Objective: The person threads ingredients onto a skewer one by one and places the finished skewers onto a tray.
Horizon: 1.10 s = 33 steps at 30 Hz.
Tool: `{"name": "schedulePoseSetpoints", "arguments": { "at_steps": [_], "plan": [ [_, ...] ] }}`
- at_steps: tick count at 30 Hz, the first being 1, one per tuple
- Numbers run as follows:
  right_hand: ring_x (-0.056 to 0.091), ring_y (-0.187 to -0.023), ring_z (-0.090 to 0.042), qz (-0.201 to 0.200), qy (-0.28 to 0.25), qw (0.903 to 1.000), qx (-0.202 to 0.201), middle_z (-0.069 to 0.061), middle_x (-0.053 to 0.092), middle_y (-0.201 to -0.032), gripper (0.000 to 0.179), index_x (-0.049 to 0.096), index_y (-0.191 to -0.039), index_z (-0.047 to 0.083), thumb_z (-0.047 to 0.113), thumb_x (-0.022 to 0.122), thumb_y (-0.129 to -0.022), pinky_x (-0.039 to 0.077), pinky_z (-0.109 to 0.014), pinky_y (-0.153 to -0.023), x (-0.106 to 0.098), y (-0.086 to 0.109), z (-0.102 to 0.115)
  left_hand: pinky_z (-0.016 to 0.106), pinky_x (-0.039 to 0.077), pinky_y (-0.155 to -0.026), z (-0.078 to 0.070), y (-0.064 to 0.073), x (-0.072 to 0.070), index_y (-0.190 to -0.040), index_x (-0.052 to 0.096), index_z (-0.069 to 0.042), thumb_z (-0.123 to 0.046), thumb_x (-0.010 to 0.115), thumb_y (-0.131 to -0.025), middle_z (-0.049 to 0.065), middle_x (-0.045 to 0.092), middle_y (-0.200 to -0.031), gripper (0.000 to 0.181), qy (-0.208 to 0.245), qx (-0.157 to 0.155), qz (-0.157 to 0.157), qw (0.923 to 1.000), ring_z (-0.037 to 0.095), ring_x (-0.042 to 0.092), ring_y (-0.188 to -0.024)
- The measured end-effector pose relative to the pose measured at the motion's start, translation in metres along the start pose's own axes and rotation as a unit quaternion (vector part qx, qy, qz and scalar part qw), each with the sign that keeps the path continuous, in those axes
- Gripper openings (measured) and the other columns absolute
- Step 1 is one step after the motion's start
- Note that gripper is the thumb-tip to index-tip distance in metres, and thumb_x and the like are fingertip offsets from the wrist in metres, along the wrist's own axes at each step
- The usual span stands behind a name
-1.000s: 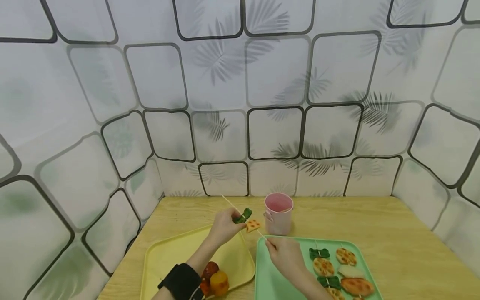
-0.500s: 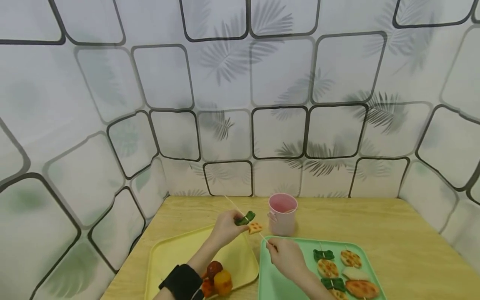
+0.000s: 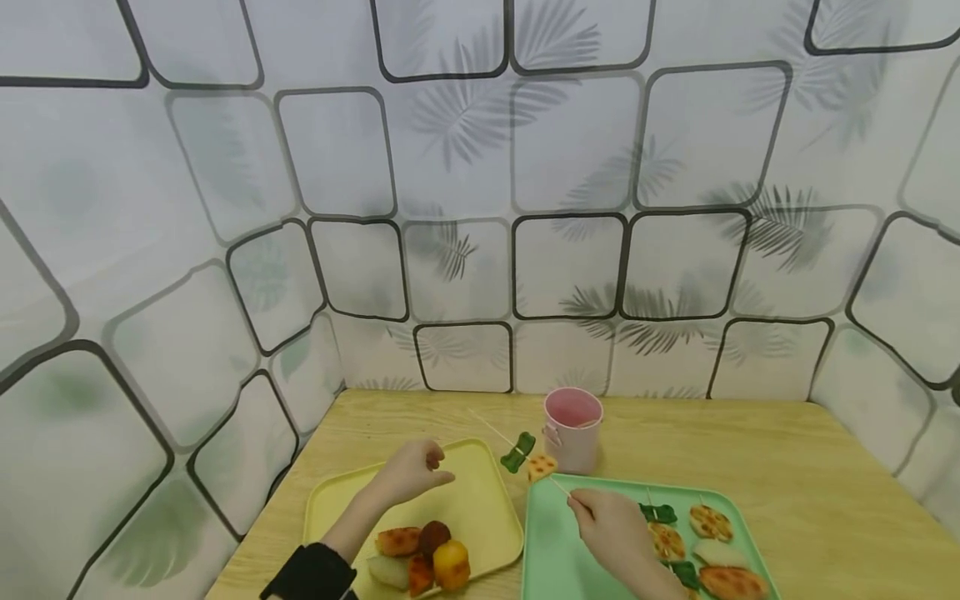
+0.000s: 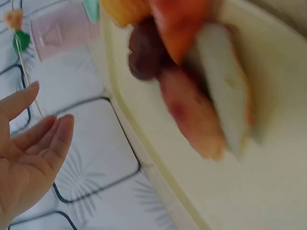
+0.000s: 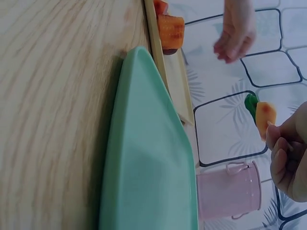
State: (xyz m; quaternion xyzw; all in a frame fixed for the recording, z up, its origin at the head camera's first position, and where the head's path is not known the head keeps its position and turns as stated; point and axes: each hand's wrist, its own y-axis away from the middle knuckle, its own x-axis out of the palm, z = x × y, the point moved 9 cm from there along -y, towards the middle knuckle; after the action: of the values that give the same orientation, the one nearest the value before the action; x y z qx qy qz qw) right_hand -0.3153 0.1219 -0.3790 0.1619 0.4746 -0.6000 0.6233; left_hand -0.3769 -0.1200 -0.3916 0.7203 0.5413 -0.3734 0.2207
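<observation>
My right hand (image 3: 617, 527) pinches the lower end of a thin wooden skewer (image 3: 491, 427) over the green tray's far edge. Threaded on the stick are a green knotted leaf-like piece (image 3: 517, 452) and, nearer the hand, a browned orange-yellow piece (image 3: 542, 468), also seen in the right wrist view as a toy food piece (image 5: 265, 115). My left hand (image 3: 408, 477) holds nothing, its fingers and thumb parted above the yellow tray (image 3: 480, 500). In the left wrist view the left palm (image 4: 29, 158) shows with the fingers apart, the skewer passing behind.
On the yellow tray's near part lie several food pieces, among them a dark red ball (image 3: 434, 537) and an orange chunk (image 3: 452, 564). The green tray (image 3: 551, 542) bears loaded skewers on its right side. A pink bucket (image 3: 576, 450) stands behind the trays.
My left hand has let go of the skewer pieces and drawn back to the left over the yellow tray. The right hand still holds the skewer, now a little farther right.
</observation>
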Motion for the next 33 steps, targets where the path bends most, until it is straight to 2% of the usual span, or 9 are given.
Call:
{"name": "schedulePoseSetpoints", "arguments": {
  "at_steps": [5,8,12,15,17,21,25,29,33],
  "plan": [
    [0.030,-0.040,-0.001,0.029,-0.020,0.9989,0.030,0.013,0.037,-0.047,0.030,0.054,-0.059,0.020,0.011,0.062,-0.088,0.027,-0.020,-0.043,-0.002,0.010,-0.012,0.042,0.049,-0.068,0.027,0.025,0.003,-0.100,0.062,0.009,-0.015,0.072,-0.078,0.018,0.062,-0.090,0.034,-0.014,0.004,0.087,0.9961,0.031,0.059,-0.081],
    [0.032,-0.040,-0.002,0.047,-0.023,0.9973,0.051,0.012,0.039,-0.048,0.021,0.063,-0.069,0.020,0.012,0.061,-0.088,0.029,-0.021,-0.043,-0.002,0.018,-0.017,0.037,0.049,-0.065,0.035,0.041,0.008,-0.098,0.063,0.007,-0.017,0.073,-0.077,0.014,0.063,-0.086,0.033,-0.022,0.016,0.111,0.9934,0.026,0.059,-0.075],
    [0.035,-0.040,-0.004,0.067,-0.019,0.9944,0.080,0.011,0.041,-0.049,0.013,0.070,-0.079,0.017,0.014,0.061,-0.088,0.031,-0.022,-0.043,-0.001,0.028,-0.024,0.027,0.041,-0.052,0.036,0.062,0.016,-0.083,0.062,0.002,-0.023,0.075,-0.076,0.002,0.055,-0.068,0.029,-0.017,0.009,0.096,0.9952,0.014,0.049,-0.058],
    [0.037,-0.041,-0.004,0.070,-0.013,0.9935,0.089,0.011,0.043,-0.049,0.012,0.072,-0.084,0.015,0.014,0.061,-0.088,0.032,-0.023,-0.044,-0.001,0.031,-0.025,0.023,0.027,-0.045,0.032,0.073,0.026,-0.063,0.049,-0.010,-0.028,0.077,-0.072,-0.008,0.034,-0.056,0.035,-0.009,-0.019,0.092,0.9955,0.008,0.031,-0.049],
    [0.038,-0.041,-0.003,0.071,-0.012,0.9934,0.090,0.011,0.044,-0.049,0.012,0.073,-0.088,0.015,0.015,0.061,-0.088,0.033,-0.023,-0.044,-0.002,0.031,-0.025,0.021,0.022,-0.046,0.026,0.076,0.034,-0.060,0.039,-0.014,-0.028,0.078,-0.070,-0.009,0.027,-0.055,0.043,-0.013,-0.023,0.097,0.9949,0.006,0.025,-0.048],
    [0.037,-0.041,-0.004,0.078,-0.015,0.9932,0.086,0.011,0.043,-0.050,0.012,0.072,-0.086,0.016,0.015,0.060,-0.088,0.032,-0.023,-0.043,0.000,0.031,-0.024,0.021,0.029,-0.049,0.015,0.075,0.044,-0.064,0.047,-0.012,-0.022,0.079,-0.067,-0.010,0.038,-0.057,0.034,-0.033,-0.012,0.101,0.9943,0.005,0.031,-0.051],
    [0.038,-0.042,-0.005,0.088,-0.011,0.9927,0.082,0.010,0.049,-0.053,0.013,0.072,-0.085,0.015,0.015,0.060,-0.088,0.032,-0.023,-0.043,0.003,0.032,-0.024,0.022,0.032,-0.047,0.016,0.073,0.048,-0.065,0.053,-0.009,-0.011,0.072,-0.063,-0.006,0.045,-0.058,0.020,-0.052,-0.034,0.090,0.9940,0.007,0.036,-0.050],
    [0.044,-0.045,-0.003,0.085,0.007,0.9931,0.080,0.006,0.064,-0.066,0.013,0.074,-0.089,0.012,0.015,0.062,-0.087,0.036,-0.024,-0.045,0.005,0.032,-0.026,0.022,0.030,-0.043,0.019,0.072,0.046,-0.062,0.050,-0.009,-0.001,0.066,-0.064,-0.003,0.043,-0.056,0.018,-0.060,-0.054,0.044,0.9957,0.010,0.037,-0.047],
    [0.050,-0.049,-0.003,0.081,0.019,0.9934,0.079,0.003,0.068,-0.073,0.012,0.074,-0.090,0.012,0.014,0.064,-0.085,0.040,-0.023,-0.047,0.007,0.033,-0.029,0.024,0.032,-0.044,0.025,0.072,0.042,-0.067,0.049,-0.007,-0.001,0.068,-0.067,0.000,0.044,-0.058,0.020,-0.074,-0.064,-0.001,0.9952,0.012,0.039,-0.050]
  ]
}}
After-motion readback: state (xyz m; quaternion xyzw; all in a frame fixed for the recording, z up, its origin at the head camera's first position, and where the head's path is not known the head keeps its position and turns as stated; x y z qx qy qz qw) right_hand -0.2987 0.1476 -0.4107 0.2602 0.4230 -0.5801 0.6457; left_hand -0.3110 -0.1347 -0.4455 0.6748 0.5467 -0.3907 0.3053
